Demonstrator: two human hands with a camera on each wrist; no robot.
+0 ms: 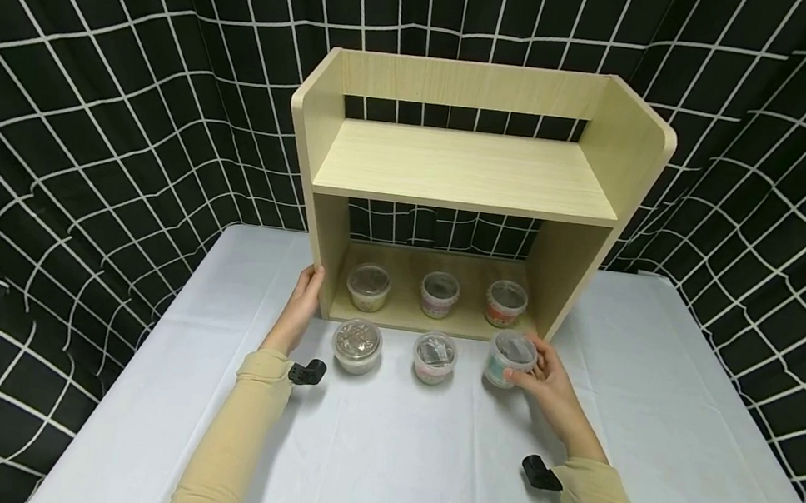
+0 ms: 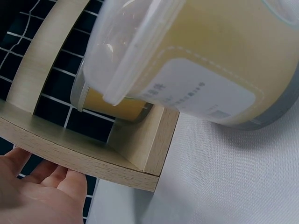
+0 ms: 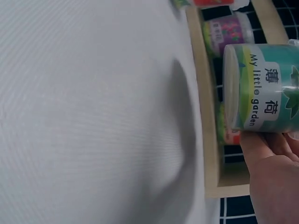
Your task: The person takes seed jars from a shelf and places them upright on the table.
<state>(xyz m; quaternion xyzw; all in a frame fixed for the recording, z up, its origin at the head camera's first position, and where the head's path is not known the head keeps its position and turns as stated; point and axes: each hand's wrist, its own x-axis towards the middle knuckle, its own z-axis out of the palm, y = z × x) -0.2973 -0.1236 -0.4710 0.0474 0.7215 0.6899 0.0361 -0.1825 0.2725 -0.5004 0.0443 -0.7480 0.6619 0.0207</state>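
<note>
My right hand point(image 1: 546, 378) grips a round lidded tub point(image 1: 509, 358) with a green label, just in front of the shelf's right end. In the right wrist view this tub point(image 3: 257, 88) reads "My little garden", with fingers under its side. My left hand point(image 1: 300, 306) touches the outside of the left panel of a pale wooden shelf point(image 1: 469, 167), its fingers fairly straight. The left wrist view shows that hand point(image 2: 42, 191) along the panel's outer face, and a yellow-labelled tub point(image 2: 201, 56) up close. That yellow-labelled tub point(image 1: 357, 346) stands before the shelf's left end.
On the lower board stand a yellowish tub point(image 1: 368, 287), a purple-labelled tub point(image 1: 439, 294) and a red-labelled tub point(image 1: 506, 304). Another pinkish tub point(image 1: 434, 358) is on the white tablecloth point(image 1: 407, 462), front centre. Black cloth with a white grid point(image 1: 124, 125) surrounds the table.
</note>
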